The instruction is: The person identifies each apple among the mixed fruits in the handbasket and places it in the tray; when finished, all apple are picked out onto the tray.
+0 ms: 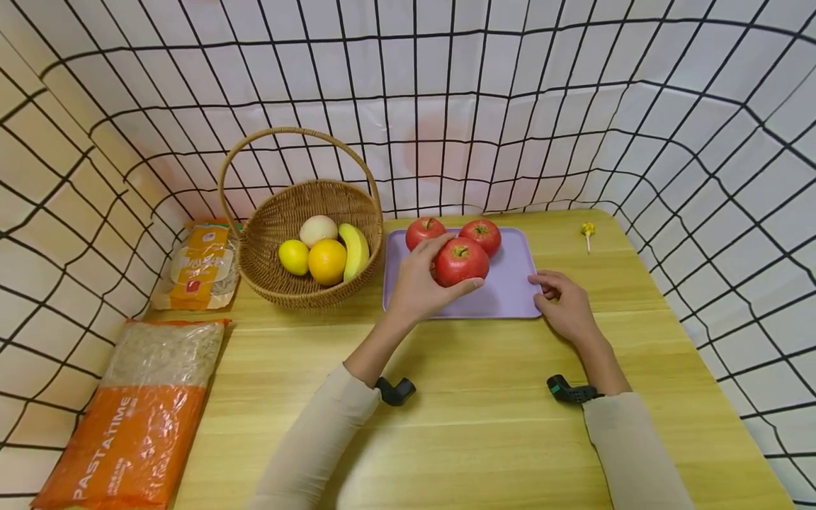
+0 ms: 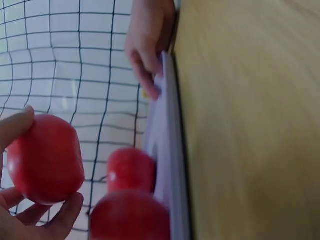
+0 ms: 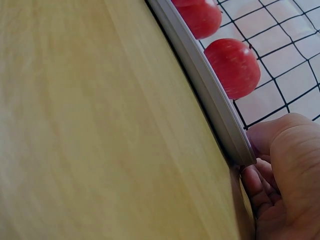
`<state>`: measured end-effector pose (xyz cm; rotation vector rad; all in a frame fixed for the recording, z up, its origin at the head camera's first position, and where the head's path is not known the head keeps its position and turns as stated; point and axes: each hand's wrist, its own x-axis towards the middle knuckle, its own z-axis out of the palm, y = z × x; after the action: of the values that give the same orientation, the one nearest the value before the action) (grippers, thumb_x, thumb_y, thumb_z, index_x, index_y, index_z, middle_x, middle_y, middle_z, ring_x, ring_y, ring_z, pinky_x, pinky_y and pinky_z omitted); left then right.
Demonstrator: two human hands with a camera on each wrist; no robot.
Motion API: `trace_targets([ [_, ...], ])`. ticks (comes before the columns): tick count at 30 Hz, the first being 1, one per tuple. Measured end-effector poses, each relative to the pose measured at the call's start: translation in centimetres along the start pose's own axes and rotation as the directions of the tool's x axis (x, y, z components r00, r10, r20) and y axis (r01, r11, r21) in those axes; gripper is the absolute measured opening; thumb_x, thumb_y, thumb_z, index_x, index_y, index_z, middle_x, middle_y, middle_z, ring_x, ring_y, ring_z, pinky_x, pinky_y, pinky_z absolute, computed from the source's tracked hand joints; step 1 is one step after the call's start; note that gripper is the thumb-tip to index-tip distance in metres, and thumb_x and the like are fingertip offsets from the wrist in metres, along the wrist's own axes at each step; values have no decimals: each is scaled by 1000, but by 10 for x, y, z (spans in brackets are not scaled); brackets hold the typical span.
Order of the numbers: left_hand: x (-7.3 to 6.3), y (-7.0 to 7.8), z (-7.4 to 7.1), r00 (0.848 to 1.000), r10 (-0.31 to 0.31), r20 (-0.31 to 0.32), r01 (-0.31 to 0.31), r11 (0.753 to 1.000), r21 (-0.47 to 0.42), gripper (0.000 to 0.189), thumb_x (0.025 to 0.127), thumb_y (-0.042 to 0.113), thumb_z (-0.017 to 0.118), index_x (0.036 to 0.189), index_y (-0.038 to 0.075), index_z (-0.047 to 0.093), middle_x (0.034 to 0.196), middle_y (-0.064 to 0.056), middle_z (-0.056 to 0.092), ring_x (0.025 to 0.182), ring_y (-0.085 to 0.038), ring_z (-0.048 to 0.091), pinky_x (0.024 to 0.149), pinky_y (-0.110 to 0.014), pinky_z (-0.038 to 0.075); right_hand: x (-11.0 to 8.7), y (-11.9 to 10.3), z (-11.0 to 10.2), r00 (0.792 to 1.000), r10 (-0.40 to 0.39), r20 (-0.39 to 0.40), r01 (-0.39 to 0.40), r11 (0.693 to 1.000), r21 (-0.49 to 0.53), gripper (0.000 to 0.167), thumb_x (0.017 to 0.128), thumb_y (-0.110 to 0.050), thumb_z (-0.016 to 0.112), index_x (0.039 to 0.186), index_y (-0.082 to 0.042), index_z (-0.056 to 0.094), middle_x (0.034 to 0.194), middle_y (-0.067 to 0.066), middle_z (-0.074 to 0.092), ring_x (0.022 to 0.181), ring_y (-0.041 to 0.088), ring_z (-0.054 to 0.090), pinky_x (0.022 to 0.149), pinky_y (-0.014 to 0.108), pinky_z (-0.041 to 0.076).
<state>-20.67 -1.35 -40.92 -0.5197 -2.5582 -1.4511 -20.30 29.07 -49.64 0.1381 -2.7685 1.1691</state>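
Note:
My left hand [image 1: 421, 283] grips a red apple [image 1: 462, 262], its thumb and fingers curled round the sides. In the left wrist view that held apple [image 2: 47, 160] hangs over the tray, apart from the other two. Those apples, one at the back left [image 1: 424, 232] and one at the back right [image 1: 481, 237], sit on a purple tray [image 1: 510, 303]. At the tray's right end my right hand [image 1: 566, 306] pinches the rim. The right wrist view has its thumb [image 3: 270, 134] over the tray's corner and the fingers curled below it.
Left of the tray stands a wicker basket [image 1: 268, 280] with a lemon, an orange, a banana and a pale round fruit. Two packets, one small [image 1: 200, 269] and one large orange [image 1: 137, 418], lie along the left side. A yellow lollipop [image 1: 588, 230] lies at the back right.

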Motion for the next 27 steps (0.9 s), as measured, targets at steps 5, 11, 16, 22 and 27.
trace_targets([
  [5,4,2,23,999,-16,46,18,999,-41,85,81,50,85,151,17,50,141,-3,62,119,-18,62,98,-40,56,1,3,1,1000,2,-5,-2,1000,-4,34,96,-4,62,129,-2,70,137,18,61,98,24,55,76,7,39],
  [11,6,1,51,992,-21,121,27,998,-53,90,87,43,82,158,11,38,148,-8,57,128,-21,59,105,-44,53,2,6,1,1000,-9,-6,9,1000,-8,34,96,-5,63,129,-3,70,138,18,61,98,24,56,77,5,39],
  [16,6,-3,70,988,-78,132,87,994,-62,89,90,38,80,160,10,33,154,-8,49,138,-25,52,113,-47,48,3,5,1,1000,-7,-3,7,1000,-4,34,96,-5,62,130,-3,69,137,18,60,98,25,55,77,6,38],
  [22,8,-8,87,986,-130,107,137,989,-53,88,92,34,78,161,10,29,158,-11,42,142,-29,47,117,-46,44,2,2,1,1000,-13,-11,13,1000,0,34,96,-4,62,129,-2,70,137,18,61,98,23,55,77,6,39],
  [27,10,-12,98,985,-154,82,156,988,-10,89,91,32,79,161,10,29,157,-14,40,140,-29,48,118,-44,43,1,2,1,1000,-19,-15,19,1000,-1,34,95,-3,62,129,-1,70,138,18,61,96,21,55,76,4,39],
])
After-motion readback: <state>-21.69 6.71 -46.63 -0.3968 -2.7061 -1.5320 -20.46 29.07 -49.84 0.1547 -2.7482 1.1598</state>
